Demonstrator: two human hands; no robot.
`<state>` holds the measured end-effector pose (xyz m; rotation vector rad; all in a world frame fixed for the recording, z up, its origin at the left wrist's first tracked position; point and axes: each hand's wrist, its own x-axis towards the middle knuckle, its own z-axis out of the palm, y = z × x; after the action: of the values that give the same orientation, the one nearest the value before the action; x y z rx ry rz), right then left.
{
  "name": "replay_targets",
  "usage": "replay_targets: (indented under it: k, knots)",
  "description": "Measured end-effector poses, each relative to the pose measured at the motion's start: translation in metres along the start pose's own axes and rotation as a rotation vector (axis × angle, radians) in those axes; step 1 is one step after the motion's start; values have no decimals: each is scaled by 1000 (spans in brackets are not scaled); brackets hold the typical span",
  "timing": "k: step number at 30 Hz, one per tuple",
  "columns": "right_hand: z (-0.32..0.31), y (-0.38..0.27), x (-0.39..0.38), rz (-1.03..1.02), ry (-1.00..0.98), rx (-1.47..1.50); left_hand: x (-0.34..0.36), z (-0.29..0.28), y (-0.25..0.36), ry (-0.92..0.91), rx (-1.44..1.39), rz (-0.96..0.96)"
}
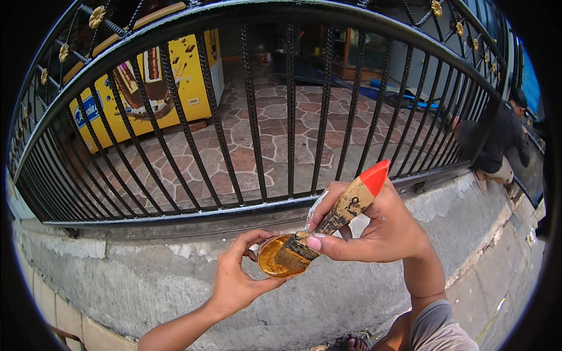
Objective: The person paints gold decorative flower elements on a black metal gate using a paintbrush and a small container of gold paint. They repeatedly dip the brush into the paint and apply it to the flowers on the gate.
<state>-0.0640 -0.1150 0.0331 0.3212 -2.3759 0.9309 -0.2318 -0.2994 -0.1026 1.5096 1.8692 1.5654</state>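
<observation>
My left hand (234, 278) is closed around a small round cup (267, 257) with gold paint inside, its mouth tilted toward me. In my right hand (380, 231) is a paintbrush (351, 202) with a red-tipped wooden handle, smeared with dark paint. Thumb and fingers pinch the brush near its ferrule. The bristles (287, 258) dip into the cup and touch the gold paint. Grey-white paint marks one finger of that hand. Both hands are in front of the low concrete wall (158, 286), below the bottom rail of a black metal fence (291, 117).
Gold flower ornaments (97, 17) sit along the fence top. Behind the bars stand a yellow freezer (193, 76) and a stone-patterned floor (234, 146). At the right, another person (506, 137) in dark clothes crouches by the fence. Pavement (497, 292) runs along the wall.
</observation>
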Motion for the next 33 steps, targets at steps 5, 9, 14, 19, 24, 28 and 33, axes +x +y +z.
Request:
replay_targets:
  k: [5,9,14,19,24,28,33]
  knots:
    - [5,1,-8,1,-199,-113,-8,1,-6,96,70,186]
    - [8,2,-12,-54,-278,-200,-14,1,-1,82,135,193]
    - [10,6,-15,-140,-317,-212,-12,6,-3,52,134,193]
    - [12,4,-13,-100,-410,-193,-11,6,1,32,186,184]
    - [14,7,-13,-90,-444,-187,-16,18,9,87,167,84]
    - [14,11,-16,-66,-469,-161,-14,22,8,94,135,64]
    - [6,-2,-19,-53,-441,-185,-13,34,9,60,36,27]
